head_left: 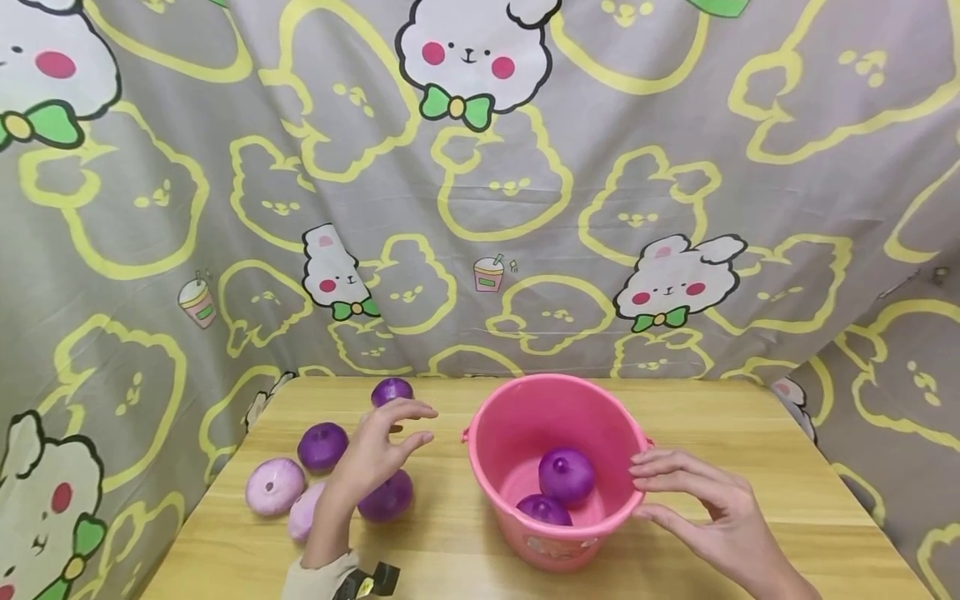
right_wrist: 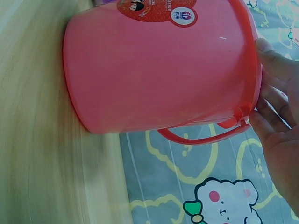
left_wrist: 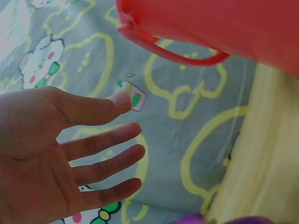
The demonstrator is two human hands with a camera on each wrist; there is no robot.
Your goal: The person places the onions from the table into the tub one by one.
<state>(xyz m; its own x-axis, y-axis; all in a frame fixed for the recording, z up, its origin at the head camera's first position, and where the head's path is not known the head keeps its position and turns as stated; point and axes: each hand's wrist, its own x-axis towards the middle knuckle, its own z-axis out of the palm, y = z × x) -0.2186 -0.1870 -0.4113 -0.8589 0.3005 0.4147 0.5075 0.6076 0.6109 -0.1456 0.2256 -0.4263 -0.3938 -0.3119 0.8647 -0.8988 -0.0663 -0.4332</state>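
A pink plastic bucket [head_left: 525, 533] stands upright on the table with two purple onions [head_left: 566, 477] inside. My right hand [head_left: 712, 512] holds the bucket's right rim, thumb and fingertips against it; the right wrist view shows the thumb [right_wrist: 264, 45] on the rim. To the left of the bucket, my left hand [head_left: 375, 454] hovers above a group of onions, fingers spread and nothing held. Around it lie dark purple onions [head_left: 323, 446], another purple onion [head_left: 392, 391] behind, and paler onions [head_left: 275, 486]. My left forearm partly hides one pale onion [head_left: 303, 514].
The wooden table [head_left: 450, 550] meets a grey patterned curtain [head_left: 480, 317] at its back edge. The bucket's handle [left_wrist: 187, 59] hangs down on its far side. A label [right_wrist: 154, 10] is stuck on the bucket's outside.
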